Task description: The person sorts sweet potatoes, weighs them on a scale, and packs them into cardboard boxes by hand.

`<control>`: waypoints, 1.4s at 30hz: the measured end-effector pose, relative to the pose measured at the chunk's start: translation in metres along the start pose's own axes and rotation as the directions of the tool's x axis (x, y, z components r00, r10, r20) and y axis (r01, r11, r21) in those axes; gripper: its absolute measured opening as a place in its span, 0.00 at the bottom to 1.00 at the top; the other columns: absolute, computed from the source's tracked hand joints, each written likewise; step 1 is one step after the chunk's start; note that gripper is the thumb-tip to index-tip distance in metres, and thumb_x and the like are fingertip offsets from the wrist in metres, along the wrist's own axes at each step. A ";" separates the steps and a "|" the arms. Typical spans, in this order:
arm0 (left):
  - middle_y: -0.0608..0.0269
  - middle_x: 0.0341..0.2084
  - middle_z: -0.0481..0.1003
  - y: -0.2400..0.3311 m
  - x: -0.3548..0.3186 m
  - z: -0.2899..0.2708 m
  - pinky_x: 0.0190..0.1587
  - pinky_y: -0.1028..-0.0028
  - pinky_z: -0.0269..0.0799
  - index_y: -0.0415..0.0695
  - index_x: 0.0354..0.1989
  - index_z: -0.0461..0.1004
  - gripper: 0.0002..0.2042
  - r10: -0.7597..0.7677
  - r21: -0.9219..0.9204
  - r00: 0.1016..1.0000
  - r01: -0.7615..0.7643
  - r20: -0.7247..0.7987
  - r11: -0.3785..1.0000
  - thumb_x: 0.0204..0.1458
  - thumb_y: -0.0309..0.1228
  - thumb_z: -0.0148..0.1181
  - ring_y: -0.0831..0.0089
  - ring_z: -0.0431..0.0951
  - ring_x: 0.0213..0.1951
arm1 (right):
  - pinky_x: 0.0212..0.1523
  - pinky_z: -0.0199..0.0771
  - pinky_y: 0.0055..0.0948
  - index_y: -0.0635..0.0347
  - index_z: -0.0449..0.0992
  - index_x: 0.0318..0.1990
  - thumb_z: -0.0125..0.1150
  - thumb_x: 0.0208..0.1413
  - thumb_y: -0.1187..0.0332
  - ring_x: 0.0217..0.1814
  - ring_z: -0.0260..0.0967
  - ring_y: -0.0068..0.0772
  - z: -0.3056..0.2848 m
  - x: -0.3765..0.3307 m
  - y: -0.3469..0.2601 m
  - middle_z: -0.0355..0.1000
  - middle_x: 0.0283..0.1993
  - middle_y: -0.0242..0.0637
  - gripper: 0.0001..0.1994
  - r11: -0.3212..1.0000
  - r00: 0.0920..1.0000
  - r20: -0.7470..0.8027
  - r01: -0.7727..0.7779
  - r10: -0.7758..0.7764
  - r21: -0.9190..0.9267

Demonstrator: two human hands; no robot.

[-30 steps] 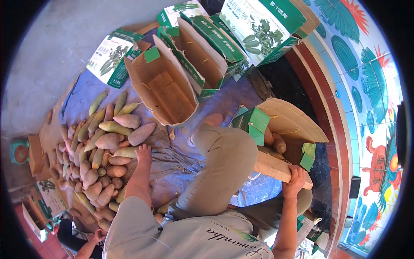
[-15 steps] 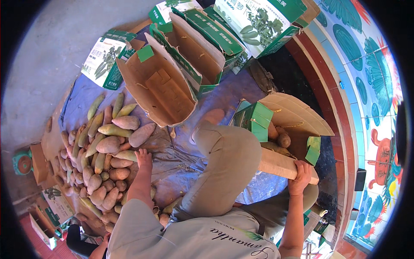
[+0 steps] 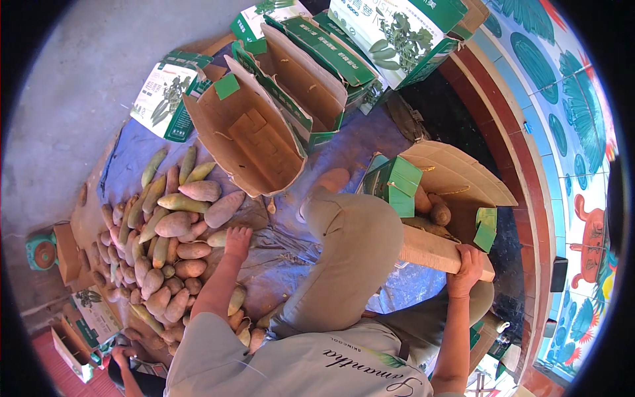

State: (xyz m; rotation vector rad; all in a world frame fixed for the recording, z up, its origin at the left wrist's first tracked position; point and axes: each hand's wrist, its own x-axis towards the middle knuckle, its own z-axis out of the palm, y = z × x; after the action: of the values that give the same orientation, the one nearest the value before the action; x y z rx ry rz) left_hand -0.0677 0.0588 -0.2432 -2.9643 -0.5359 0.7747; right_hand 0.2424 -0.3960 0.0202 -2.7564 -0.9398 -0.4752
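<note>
My left hand (image 3: pixel 237 242) reaches down to the near edge of a heap of sweet potatoes (image 3: pixel 165 231) spread on a blue-grey sheet (image 3: pixel 331 159), its fingers closing over one sweet potato (image 3: pixel 217 238). My right hand (image 3: pixel 466 262) grips the near flap of an open cardboard box (image 3: pixel 456 192) with green corners. Several sweet potatoes (image 3: pixel 433 210) lie inside that box. My bent knee (image 3: pixel 350 245) in khaki trousers sits between the two hands.
Empty open cardboard boxes (image 3: pixel 254 135) with green trim stand behind the heap, with green-and-white printed cartons (image 3: pixel 397 33) beyond. Another person's hand (image 3: pixel 120 355) shows at the lower left near small boxes (image 3: pixel 73 337). A painted wall (image 3: pixel 569 145) curves along the right.
My left hand has stayed at the heap's edge and settled onto a sweet potato. The right hand keeps its grip on the box flap. The view has shifted slightly.
</note>
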 end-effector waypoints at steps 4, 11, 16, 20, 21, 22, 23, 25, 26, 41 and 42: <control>0.64 0.41 0.70 0.028 0.002 -0.063 0.50 0.59 0.62 0.50 0.49 0.66 0.25 -0.067 -0.222 0.988 0.035 -0.138 0.974 0.40 0.34 0.65 0.62 0.69 0.48 | 0.40 0.67 0.40 0.58 0.73 0.36 0.59 0.40 0.70 0.38 0.68 0.47 -0.002 -0.003 0.002 0.71 0.37 0.41 0.12 1.000 1.000 -0.028 0.003 -0.003 0.001; 0.59 0.41 0.67 0.039 -0.005 -0.089 0.49 0.62 0.64 0.48 0.52 0.62 0.31 -0.157 -0.305 0.950 0.071 -0.270 0.950 0.38 0.38 0.69 0.59 0.69 0.47 | 0.40 0.67 0.40 0.58 0.73 0.35 0.59 0.37 0.72 0.39 0.67 0.46 -0.002 -0.003 0.002 0.70 0.36 0.40 0.13 1.000 1.000 -0.016 -0.010 0.011 0.026; 0.53 0.44 0.67 0.027 -0.026 -0.076 0.49 0.60 0.65 0.44 0.51 0.61 0.30 -0.265 -0.443 0.919 0.116 -0.291 0.889 0.41 0.39 0.68 0.53 0.68 0.47 | 0.40 0.66 0.39 0.58 0.73 0.35 0.59 0.36 0.72 0.39 0.66 0.45 -0.004 -0.006 0.001 0.70 0.36 0.38 0.13 0.998 0.998 -0.053 -0.032 0.035 0.057; 0.46 0.46 0.66 0.028 -0.042 -0.072 0.47 0.56 0.67 0.39 0.50 0.59 0.29 -0.446 -0.640 0.862 0.203 -0.242 0.741 0.43 0.37 0.66 0.46 0.70 0.46 | 0.39 0.65 0.39 0.58 0.73 0.34 0.60 0.36 0.72 0.39 0.65 0.43 -0.004 -0.008 0.002 0.69 0.35 0.37 0.13 0.997 0.996 -0.077 -0.038 0.043 0.063; 0.46 0.46 0.66 0.030 -0.045 -0.070 0.47 0.56 0.67 0.39 0.50 0.59 0.29 -0.440 -0.632 0.861 0.196 -0.255 0.750 0.43 0.37 0.66 0.46 0.70 0.46 | 0.40 0.65 0.39 0.57 0.73 0.34 0.60 0.35 0.73 0.39 0.65 0.43 -0.004 -0.009 0.003 0.68 0.35 0.37 0.13 0.997 0.996 -0.077 -0.037 0.043 0.074; 0.45 0.45 0.67 0.033 -0.047 -0.066 0.47 0.55 0.68 0.40 0.50 0.59 0.29 -0.447 -0.622 0.858 0.210 -0.253 0.755 0.43 0.37 0.66 0.46 0.71 0.46 | 0.40 0.65 0.39 0.57 0.73 0.34 0.60 0.35 0.73 0.38 0.65 0.43 -0.004 -0.009 0.003 0.68 0.35 0.36 0.13 0.996 0.996 -0.077 -0.034 0.041 0.086; 0.44 0.45 0.67 0.038 -0.048 -0.066 0.46 0.55 0.69 0.40 0.50 0.59 0.28 -0.453 -0.611 0.856 0.222 -0.251 0.760 0.43 0.36 0.66 0.45 0.71 0.45 | 0.40 0.65 0.39 0.57 0.73 0.34 0.60 0.35 0.73 0.38 0.65 0.43 -0.004 -0.011 0.004 0.68 0.35 0.36 0.13 0.995 0.995 -0.088 -0.043 0.051 0.090; 0.44 0.45 0.67 0.049 -0.050 -0.067 0.47 0.57 0.68 0.40 0.50 0.59 0.29 -0.463 -0.615 0.864 0.257 -0.199 0.745 0.43 0.36 0.67 0.46 0.71 0.46 | 0.40 0.66 0.38 0.57 0.73 0.33 0.62 0.32 0.74 0.39 0.64 0.42 -0.003 -0.014 0.006 0.67 0.34 0.36 0.14 0.995 0.995 -0.082 -0.041 0.048 0.088; 0.45 0.44 0.68 0.051 -0.051 -0.071 0.49 0.59 0.68 0.40 0.50 0.59 0.29 -0.476 -0.623 0.869 0.300 -0.134 0.722 0.42 0.36 0.68 0.47 0.70 0.47 | 0.40 0.66 0.38 0.57 0.73 0.33 0.62 0.32 0.74 0.39 0.64 0.42 -0.003 -0.015 0.006 0.67 0.34 0.36 0.14 0.994 0.994 -0.095 -0.050 0.060 0.095; 0.45 0.46 0.68 0.037 -0.050 -0.136 0.49 0.59 0.69 0.40 0.52 0.61 0.30 -0.355 -0.447 0.903 0.221 -0.241 0.867 0.45 0.43 0.64 0.49 0.70 0.48 | 0.42 0.66 0.37 0.59 0.73 0.34 0.66 0.26 0.76 0.41 0.65 0.41 -0.013 -0.024 0.007 0.69 0.37 0.37 0.19 0.972 0.990 -0.136 -0.009 0.042 0.235; 0.44 0.47 0.68 0.032 -0.054 -0.143 0.49 0.59 0.69 0.39 0.53 0.61 0.31 -0.345 -0.422 0.878 0.189 -0.331 0.887 0.45 0.44 0.64 0.48 0.70 0.48 | 0.42 0.66 0.37 0.59 0.73 0.34 0.66 0.26 0.76 0.41 0.65 0.41 -0.013 -0.024 0.007 0.69 0.36 0.37 0.20 0.969 0.987 -0.154 0.002 0.037 0.247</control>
State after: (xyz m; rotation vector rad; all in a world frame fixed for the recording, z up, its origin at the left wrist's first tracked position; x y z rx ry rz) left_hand -0.0333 0.0189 -0.0966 -3.1346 -1.1483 0.0266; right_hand 0.2259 -0.4188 0.0230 -2.4629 -0.8719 -0.5254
